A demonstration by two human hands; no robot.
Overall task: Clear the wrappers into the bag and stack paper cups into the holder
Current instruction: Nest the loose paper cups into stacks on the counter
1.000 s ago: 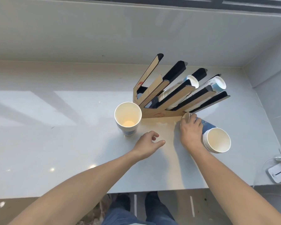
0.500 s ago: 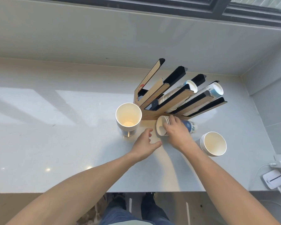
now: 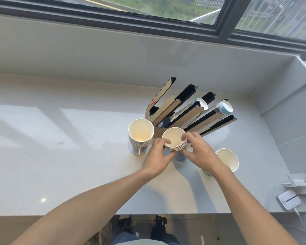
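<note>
Both hands meet on one small stack of paper cups (image 3: 174,140) that stands upright, mouth up, on the counter (image 3: 60,156). The left hand (image 3: 157,158) wraps its curled fingers around the stack's near-left side, thumb up at the rim. The right hand (image 3: 200,154) clasps the right side, its fingertips (image 3: 184,137) hooked over the rim. Neither hand is fully closed; each is curved to the width of the cups.

Just beyond the hands stands the cardboard cup holder (image 3: 182,114), its slots fanning away and to the right, two of them carrying rows of cups on their sides. Left of the left hand, close by, a taller stack of cups (image 3: 141,134) stands upright. Right of the right wrist, partly hidden by it, another stack (image 3: 227,159) leans with its mouth tipped toward the right. Farther right of the right forearm, a white charger (image 3: 288,199) lies at the counter's edge.
</note>
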